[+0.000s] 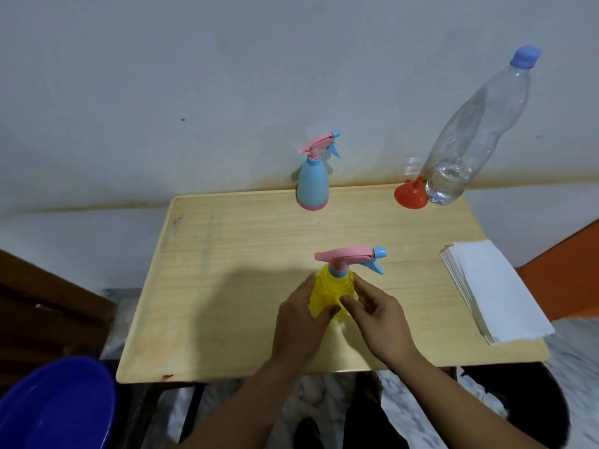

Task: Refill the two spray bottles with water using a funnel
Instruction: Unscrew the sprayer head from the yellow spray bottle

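A yellow spray bottle (330,288) with a pink and blue trigger head stands on the wooden table (227,286), near its middle front. My left hand (301,322) wraps its left side and my right hand (376,319) touches its right side with fingertips. A light blue spray bottle (312,183) with its pink head on stands at the back edge. A red funnel (411,196) lies mouth down at the back right, beside a clear water bottle (466,140) with a blue cap and a little water at the bottom.
A stack of white paper napkins (496,290) lies at the table's right edge. A blue plastic basin (55,406) sits low at the left, off the table. A pale wall rises right behind the table.
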